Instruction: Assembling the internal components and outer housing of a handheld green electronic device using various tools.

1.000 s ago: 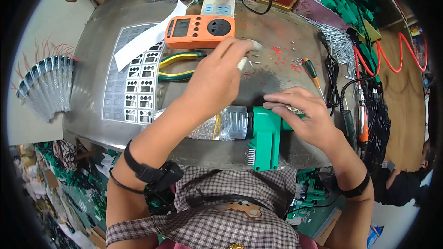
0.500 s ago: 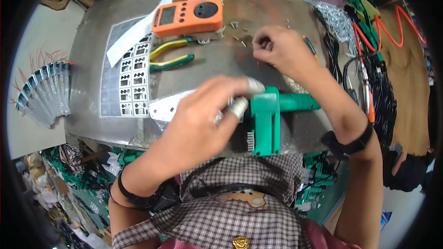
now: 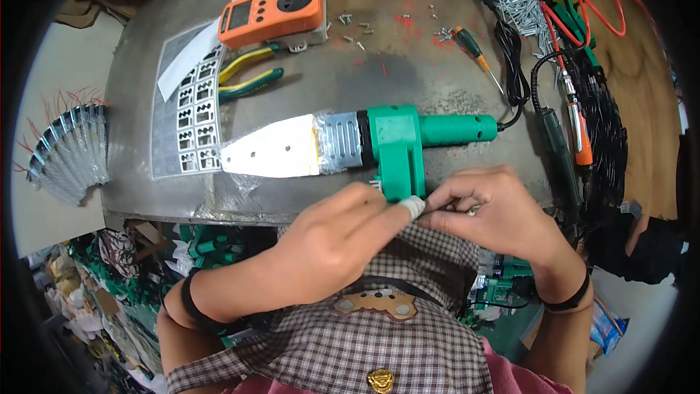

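Note:
A green pipe welding iron (image 3: 394, 130) lies across the near part of the metal table. Its slatted metal collar and pointed white heating plate (image 3: 273, 149) face left, and its handle points right. My left hand (image 3: 335, 244) is closed at the lower end of the green housing, a fingertip wrapped in white tape. Its thumb is hidden, so I cannot make out what it grips. Close against that taped finger, my right hand (image 3: 492, 211) is closed in a pinch. Whatever lies between its fingertips is too small and hidden to name.
Behind the iron lie an orange multimeter (image 3: 271, 16), yellow-green pliers (image 3: 251, 84), a sheet of labels (image 3: 187, 113) and loose screws (image 3: 357, 42). A screwdriver (image 3: 477, 55), black cable (image 3: 516, 73) and a pile of long screws (image 3: 514, 7) are at right. Wired metal strips (image 3: 69, 146) fan out at far left.
My right hand has come down from near the loose screws to the housing's lower end. My left hand has shifted right and down from beside the collar to meet it.

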`<state>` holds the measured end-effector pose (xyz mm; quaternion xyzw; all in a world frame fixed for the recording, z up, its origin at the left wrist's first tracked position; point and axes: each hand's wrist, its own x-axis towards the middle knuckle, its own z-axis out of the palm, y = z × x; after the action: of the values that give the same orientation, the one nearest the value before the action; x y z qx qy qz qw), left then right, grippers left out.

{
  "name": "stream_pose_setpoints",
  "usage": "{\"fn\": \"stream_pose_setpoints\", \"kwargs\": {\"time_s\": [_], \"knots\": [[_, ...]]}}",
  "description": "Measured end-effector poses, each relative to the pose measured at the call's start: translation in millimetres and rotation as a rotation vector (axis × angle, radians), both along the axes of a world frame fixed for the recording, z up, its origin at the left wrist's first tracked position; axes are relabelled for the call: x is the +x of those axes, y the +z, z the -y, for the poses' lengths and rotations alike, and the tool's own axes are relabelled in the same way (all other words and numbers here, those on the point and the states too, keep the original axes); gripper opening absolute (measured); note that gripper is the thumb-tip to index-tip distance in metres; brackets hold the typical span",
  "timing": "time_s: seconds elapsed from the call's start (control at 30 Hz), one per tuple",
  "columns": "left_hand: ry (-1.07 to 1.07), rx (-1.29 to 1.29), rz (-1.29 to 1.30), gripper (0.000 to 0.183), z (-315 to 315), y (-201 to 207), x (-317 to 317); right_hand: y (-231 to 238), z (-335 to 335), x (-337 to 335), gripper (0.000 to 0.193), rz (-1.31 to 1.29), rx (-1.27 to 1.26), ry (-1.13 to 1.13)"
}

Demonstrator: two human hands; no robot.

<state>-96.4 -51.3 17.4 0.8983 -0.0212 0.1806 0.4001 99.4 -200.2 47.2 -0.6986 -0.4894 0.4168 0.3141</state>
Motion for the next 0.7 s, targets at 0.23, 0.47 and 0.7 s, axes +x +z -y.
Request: {"fn": "stream_pose_setpoints", "kwargs": {"time_s": [0.23, 0.47, 0.7], "knots": [[0.105, 0.049, 0.101, 0.051, -27, -3, 8, 14, -11, -1, 0.017, -0.059, -0.140, 0.031], [0.250, 0.503, 0.110, 0.049, -124, -31, 86, 12, -38, 6, 0.032, 0.035, -0.252, 0.039], [0.151, 0.695, 0.147, 0.025, -132, -57, 124, -69, -151, 99, 0.020, 0.598, 0.512, -0.018]]}}
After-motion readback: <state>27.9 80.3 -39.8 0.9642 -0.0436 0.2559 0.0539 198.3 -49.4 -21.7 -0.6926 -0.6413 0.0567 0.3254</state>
